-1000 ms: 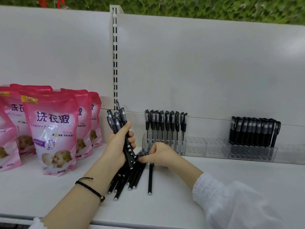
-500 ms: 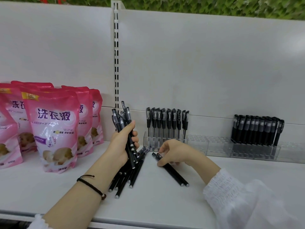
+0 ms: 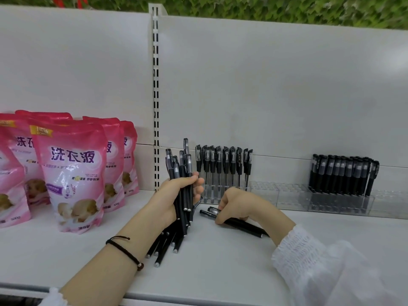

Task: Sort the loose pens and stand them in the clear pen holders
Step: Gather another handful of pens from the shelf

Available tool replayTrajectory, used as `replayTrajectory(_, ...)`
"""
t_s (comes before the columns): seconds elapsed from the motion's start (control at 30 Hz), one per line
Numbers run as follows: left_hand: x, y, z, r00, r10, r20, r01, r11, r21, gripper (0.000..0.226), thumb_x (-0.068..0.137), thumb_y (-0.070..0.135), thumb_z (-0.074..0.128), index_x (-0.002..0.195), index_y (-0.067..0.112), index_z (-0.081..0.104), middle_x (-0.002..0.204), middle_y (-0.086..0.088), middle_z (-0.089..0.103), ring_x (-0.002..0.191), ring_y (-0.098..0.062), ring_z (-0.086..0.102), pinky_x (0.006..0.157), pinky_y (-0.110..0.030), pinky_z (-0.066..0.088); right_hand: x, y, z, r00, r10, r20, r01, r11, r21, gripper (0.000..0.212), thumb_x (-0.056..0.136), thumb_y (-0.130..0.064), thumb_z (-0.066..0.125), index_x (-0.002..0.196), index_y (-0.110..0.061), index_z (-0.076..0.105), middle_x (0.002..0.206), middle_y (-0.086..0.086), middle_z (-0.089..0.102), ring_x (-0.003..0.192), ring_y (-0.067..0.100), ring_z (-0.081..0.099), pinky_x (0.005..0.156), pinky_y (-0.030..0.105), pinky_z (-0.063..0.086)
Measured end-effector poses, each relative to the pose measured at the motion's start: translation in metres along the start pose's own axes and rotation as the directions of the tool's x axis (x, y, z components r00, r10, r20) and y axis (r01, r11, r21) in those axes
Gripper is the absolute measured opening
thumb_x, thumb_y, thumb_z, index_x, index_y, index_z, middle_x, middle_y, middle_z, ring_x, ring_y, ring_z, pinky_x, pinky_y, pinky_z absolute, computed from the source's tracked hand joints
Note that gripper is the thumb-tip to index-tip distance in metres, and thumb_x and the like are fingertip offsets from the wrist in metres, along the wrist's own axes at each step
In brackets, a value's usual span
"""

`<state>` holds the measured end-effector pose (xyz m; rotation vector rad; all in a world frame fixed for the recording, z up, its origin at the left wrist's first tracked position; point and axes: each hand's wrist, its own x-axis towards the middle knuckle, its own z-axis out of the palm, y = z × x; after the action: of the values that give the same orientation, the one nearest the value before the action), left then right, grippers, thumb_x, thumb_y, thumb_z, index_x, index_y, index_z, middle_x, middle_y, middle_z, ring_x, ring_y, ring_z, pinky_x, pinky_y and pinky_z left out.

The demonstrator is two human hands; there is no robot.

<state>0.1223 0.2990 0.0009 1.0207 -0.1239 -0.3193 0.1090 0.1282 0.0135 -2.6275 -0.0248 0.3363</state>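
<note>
My left hand (image 3: 174, 195) grips an upright bunch of black pens (image 3: 184, 173), caps up. Below it several loose black pens (image 3: 167, 244) lie fanned on the white shelf (image 3: 220, 266). My right hand (image 3: 234, 204) rests on the shelf with its fingers closed on two black pens (image 3: 242, 224) that lie flat, caps pointing left. Behind the hands a row of clear pen holders (image 3: 284, 193) runs along the back wall. Clear-barrel pens (image 3: 223, 164) stand in the left holder and solid black pens (image 3: 342, 175) in a holder further right.
Several pink detergent pouches (image 3: 72, 173) stand on the left of the shelf. A slotted upright (image 3: 155, 96) splits the white back panel. The shelf's front edge (image 3: 198, 298) runs close below my arms.
My right hand pulled pens away from the loose pile and turned them to lie slanted to the right. The left hand raised its bunch a little more upright.
</note>
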Motion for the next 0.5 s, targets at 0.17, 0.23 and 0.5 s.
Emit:
replayTrajectory(0.17,0.000,-0.003,0.001,0.999,0.029,0.030,-0.030,0.999,0.029,0.010,0.087,0.016,0.068,0.088,0.007,0.065,0.067,-0.001,0.061,0.051,-0.010,0.055,0.049,-0.022,0.051,-0.003,0.003,-0.004,0.997,-0.061,-0.049,0.063,0.997,0.050,0.021,0.077,-0.016,0.080,0.091,-0.010,0.066,0.068,-0.004,0.052,0.057,0.011,0.047,0.046,0.020,0.038)
replayTrajectory(0.23,0.000,-0.004,0.002,0.999,0.044,0.010,-0.045,0.995,0.087,0.020,0.083,0.024,0.072,0.075,0.010,0.061,0.064,-0.001,0.057,0.050,-0.011,0.053,0.052,-0.022,0.051,-0.004,0.007,-0.011,0.990,-0.087,-0.115,0.108,0.976,0.191,0.017,0.078,-0.012,0.078,0.092,-0.008,0.069,0.066,-0.002,0.055,0.054,0.010,0.046,0.044,0.018,0.037)
replayTrajectory(0.5,-0.003,-0.015,0.013,0.981,0.077,0.180,-0.123,0.957,0.264,0.037,0.084,0.025,0.067,0.116,0.006,0.065,0.111,-0.008,0.073,0.106,-0.020,0.068,0.096,-0.033,0.051,-0.012,0.013,-0.040,0.920,-0.214,-0.328,0.390,0.450,0.803,0.012,0.074,-0.016,0.077,0.078,-0.009,0.069,0.066,0.006,0.057,0.051,0.011,0.046,0.041,0.017,0.037)
